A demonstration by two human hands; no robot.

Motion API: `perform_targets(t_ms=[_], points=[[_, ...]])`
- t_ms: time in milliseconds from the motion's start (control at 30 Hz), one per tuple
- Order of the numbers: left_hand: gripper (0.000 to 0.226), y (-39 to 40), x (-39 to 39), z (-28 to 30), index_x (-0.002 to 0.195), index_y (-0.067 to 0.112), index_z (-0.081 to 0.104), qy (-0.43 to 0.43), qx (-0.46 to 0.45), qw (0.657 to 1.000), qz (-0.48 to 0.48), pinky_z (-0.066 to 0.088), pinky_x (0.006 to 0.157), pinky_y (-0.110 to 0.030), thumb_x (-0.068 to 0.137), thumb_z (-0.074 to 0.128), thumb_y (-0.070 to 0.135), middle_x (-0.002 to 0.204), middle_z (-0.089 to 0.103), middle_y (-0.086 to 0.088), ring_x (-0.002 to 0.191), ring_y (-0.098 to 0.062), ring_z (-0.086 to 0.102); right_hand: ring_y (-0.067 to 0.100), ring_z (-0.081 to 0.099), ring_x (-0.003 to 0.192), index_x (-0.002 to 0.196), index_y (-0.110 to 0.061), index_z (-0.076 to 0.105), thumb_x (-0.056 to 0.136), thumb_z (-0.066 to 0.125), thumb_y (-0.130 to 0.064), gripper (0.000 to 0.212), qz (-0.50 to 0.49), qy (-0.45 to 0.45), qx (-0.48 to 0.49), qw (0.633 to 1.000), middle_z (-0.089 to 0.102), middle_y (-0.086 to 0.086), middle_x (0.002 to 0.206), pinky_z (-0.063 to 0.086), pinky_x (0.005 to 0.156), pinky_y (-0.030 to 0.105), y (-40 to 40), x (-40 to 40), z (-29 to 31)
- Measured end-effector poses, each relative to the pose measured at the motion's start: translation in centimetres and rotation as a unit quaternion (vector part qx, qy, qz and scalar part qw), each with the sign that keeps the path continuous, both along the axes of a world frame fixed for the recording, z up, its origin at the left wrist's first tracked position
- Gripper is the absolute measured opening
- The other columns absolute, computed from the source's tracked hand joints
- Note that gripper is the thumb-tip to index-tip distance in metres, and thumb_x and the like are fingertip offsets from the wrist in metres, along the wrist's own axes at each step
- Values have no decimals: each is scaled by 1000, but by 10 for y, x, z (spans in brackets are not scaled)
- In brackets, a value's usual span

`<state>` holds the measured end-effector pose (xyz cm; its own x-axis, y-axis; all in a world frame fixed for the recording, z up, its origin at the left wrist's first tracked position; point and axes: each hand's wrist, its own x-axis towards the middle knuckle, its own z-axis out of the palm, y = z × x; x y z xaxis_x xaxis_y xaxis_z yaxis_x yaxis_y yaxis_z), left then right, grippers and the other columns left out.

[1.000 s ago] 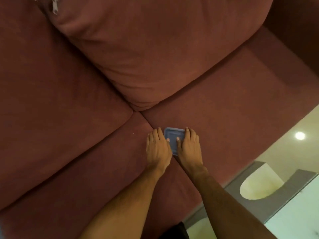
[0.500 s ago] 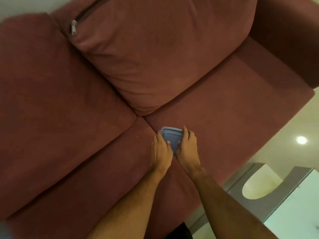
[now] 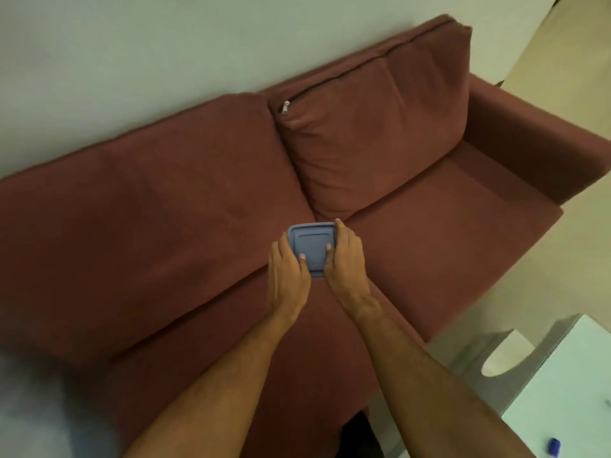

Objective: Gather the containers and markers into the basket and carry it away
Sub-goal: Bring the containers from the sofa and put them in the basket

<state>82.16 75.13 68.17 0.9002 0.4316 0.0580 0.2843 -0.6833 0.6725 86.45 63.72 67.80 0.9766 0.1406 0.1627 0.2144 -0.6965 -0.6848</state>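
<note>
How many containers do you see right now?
1: a blue-lidded container over the sofa seat, held between the left hand and right hand. Others may be outside the view.

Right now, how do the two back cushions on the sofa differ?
The right back cushion is puffed up and stands taller; the left back cushion sits lower and flatter. The right one shows a zipper along its top edge; none shows on the left one. Both share the sofa's reddish-brown fabric.

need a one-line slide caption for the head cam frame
Both hands, left hand and right hand, grip a blue-lidded container over a dark red sofa.
</note>
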Motion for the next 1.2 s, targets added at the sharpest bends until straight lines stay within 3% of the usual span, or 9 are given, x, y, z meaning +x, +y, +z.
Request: perform_targets(t_ms=[200, 433, 667, 933, 1067, 1200], points=[[45, 78, -149, 48, 142, 6, 41, -47, -10, 999, 13, 47, 90, -34, 101, 53, 19, 132, 49, -11, 114, -28, 58, 39, 50, 126, 152, 4, 37, 101, 53, -5, 54, 36, -20, 10, 999, 50, 25, 143, 42, 107, 45, 77, -139, 46], [37, 104, -270, 74, 138, 12, 42, -24, -32, 998, 43, 50, 75, -35, 105, 48, 29, 133, 48, -5, 105, -28, 65, 34, 45, 132, 156, 1, 30, 104, 48, -6, 56, 56, 19, 7, 998, 45, 22, 147, 39, 110, 38, 101, -255, 64], [47, 76, -352, 71, 149, 12, 35, -9, -49, 997, 66, 53, 81, -34, 107, 45, 32, 139, 47, -7, 109, -26, 63, 32, 43, 134, 157, 2, 29, 104, 47, -4, 56, 79, 39, -3, 996, 44, 21, 148, 38, 111, 37, 76, -338, 63], [41, -28, -444, 62, 143, 12, 42, -6, -46, 999, 24, 43, 68, -23, 108, 45, 32, 134, 51, -7, 98, -19, 62, 34, 46, 129, 157, 1, 28, 104, 47, -4, 57, 59, 32, 0, 998, 43, 22, 147, 47, 107, 47, -38, -439, 53], [37, -91, -481, 54, 139, 12, 46, -19, -39, 999, 9, 45, 76, -32, 107, 47, 31, 132, 53, -9, 106, -28, 63, 36, 46, 130, 157, 1, 27, 103, 50, -5, 59, 46, 33, -12, 998, 43, 24, 148, 47, 108, 43, -102, -478, 49], [38, -203, -560, 35, 138, 11, 46, 2, -66, 998, 11, 53, 84, -39, 106, 49, 31, 132, 54, -10, 108, -30, 62, 42, 48, 128, 154, 5, 34, 99, 52, -1, 58, 36, 30, -46, 998, 46, 28, 145, 47, 106, 51, -210, -554, 35]])
